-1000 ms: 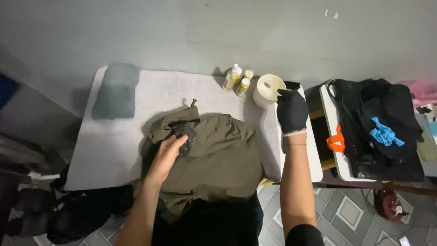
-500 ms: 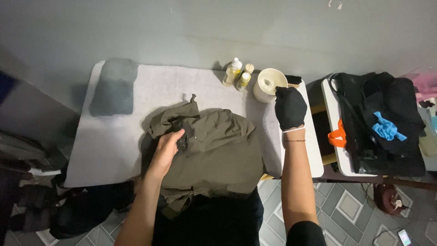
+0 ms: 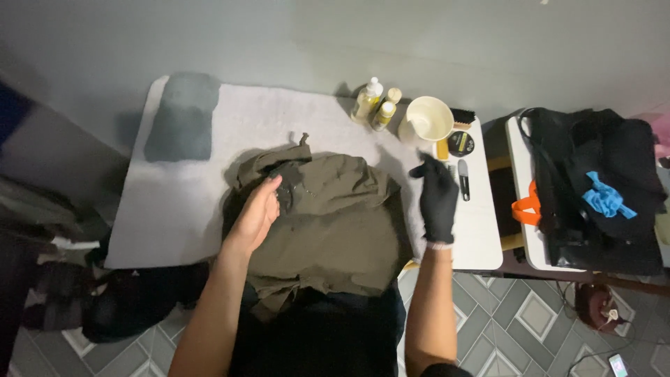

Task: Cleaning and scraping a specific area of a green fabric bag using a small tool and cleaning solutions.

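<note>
Here the bare left hand (image 3: 257, 215) lies flat on the olive jacket (image 3: 328, 223), collar pointing wallward; gloved right hand (image 3: 437, 195) hovers open.

A grey folded cloth (image 3: 183, 117) lies at the far left corner of the towel-covered tabletop (image 3: 167, 223); three small bottles (image 3: 377, 106) of yellowish liquid stand at the far edge, just beside a cream cup (image 3: 428, 120); a dark-bristled brush (image 3: 463, 116), a round black tin (image 3: 460, 143) and a slim dark tool (image 3: 464, 179) sit near the cup; a black bag (image 3: 593, 188) with orange handle (image 3: 522, 209) and a blue cloth (image 3: 608, 199) rests on the side table; dark clothes (image 3: 132, 304) lie on the patterned tile floor (image 3: 530, 328).
</note>
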